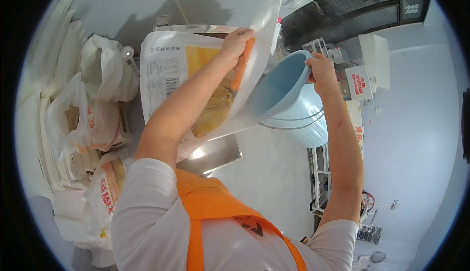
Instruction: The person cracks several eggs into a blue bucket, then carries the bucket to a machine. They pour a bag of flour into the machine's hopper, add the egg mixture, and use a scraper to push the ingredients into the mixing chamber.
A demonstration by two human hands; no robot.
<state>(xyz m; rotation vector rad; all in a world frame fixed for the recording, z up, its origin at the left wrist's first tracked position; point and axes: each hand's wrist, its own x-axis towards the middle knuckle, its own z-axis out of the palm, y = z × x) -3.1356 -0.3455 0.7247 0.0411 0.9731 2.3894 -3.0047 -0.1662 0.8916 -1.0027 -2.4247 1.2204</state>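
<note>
My left hand (238, 48) is closed on the upper right part of a large white sack (156, 87) printed with an orange panel and a picture of noodles. My right hand (321, 70) grips the far rim of a light blue bucket (301, 124) with a wire handle. The bucket is tilted, its mouth turned left toward the sack. Whitish translucent plastic by the sack overlaps the bucket's left side. What lies inside the bucket is not visible. Under the sack, part of a stainless steel tray (215, 154) shows.
White sacks (49, 60) are stacked along the left, beside opened plastic bags (110, 68) and a printed sack (105, 188). A white rack (320, 178) stands right of the bucket. Behind it are a white box (359, 82) with red print and a dark window (347, 11).
</note>
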